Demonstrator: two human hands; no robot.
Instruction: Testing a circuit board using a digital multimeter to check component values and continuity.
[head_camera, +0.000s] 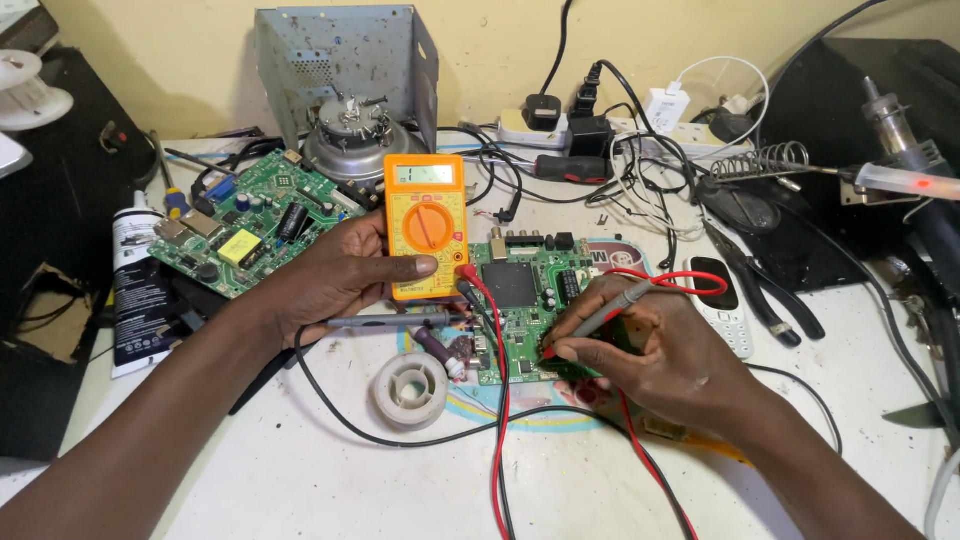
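The fingers (585, 330) of the right hand (650, 355) are pressed together around a red test probe (610, 310), which they hold like a pen. The tip of the probe touches the green circuit board (520, 300) near its lower edge. This board lies flat on the bench (300, 470), in the middle, on a coloured mat (480, 405).

The left hand (335, 275) holds the orange multimeter (426, 226). Its thumb lies across the lower front of the meter, and the other fingers are behind the meter, so they are clamped on its body. The meter stands tilted, just to the left of the board, with its dial and small display facing the camera. Red and black leads (500, 420) go out from its lower right corner and run down over the bench toward the person.

Below the left hand lies a slim grey tool (390, 321), and near it a spool of solder wire (411, 389). A second green circuit board (250, 220) lies further to the left, beside a white tube (133, 275). To the right of the right hand there is a white mobile phone (722, 305) and black pliers (765, 285). At the back stand a metal housing (345, 75) and a power strip (600, 125) with plugs.
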